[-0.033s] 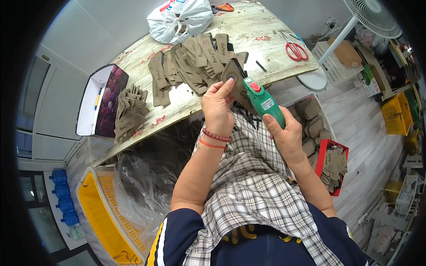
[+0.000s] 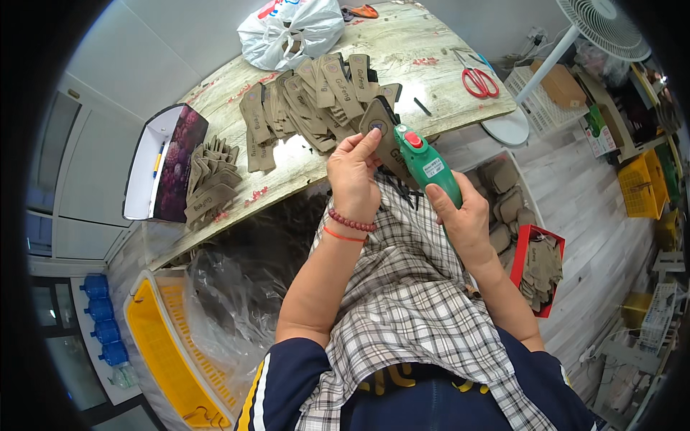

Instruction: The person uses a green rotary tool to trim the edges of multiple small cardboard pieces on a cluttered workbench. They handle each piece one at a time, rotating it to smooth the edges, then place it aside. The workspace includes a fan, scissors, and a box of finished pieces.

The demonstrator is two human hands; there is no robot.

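Note:
My left hand (image 2: 353, 162) pinches a taupe fabric piece (image 2: 379, 123) between thumb and fingers. The piece has a rounded end, a small emblem, printed lettering and a black edge. My right hand (image 2: 466, 213) is wrapped around green electric scissors (image 2: 431, 164) with a red switch. Their head lies against the right edge of the fabric piece, and the blade is hidden from view. Black scraps (image 2: 410, 195) hang below the piece over my checked apron (image 2: 402, 302). Ahead on the table, a pile of similar taupe pieces (image 2: 338, 86) lies overlapping.
On the worn table (image 2: 410, 36) are red-handled scissors (image 2: 480, 82), a white plastic bag (image 2: 291, 36) and an open box (image 2: 175, 165) beside stacked pieces (image 2: 212, 179). Right of my lap stands a red box (image 2: 523, 251) of pieces. A yellow basket (image 2: 162, 345) is at lower left; a fan (image 2: 604, 29) stands far right.

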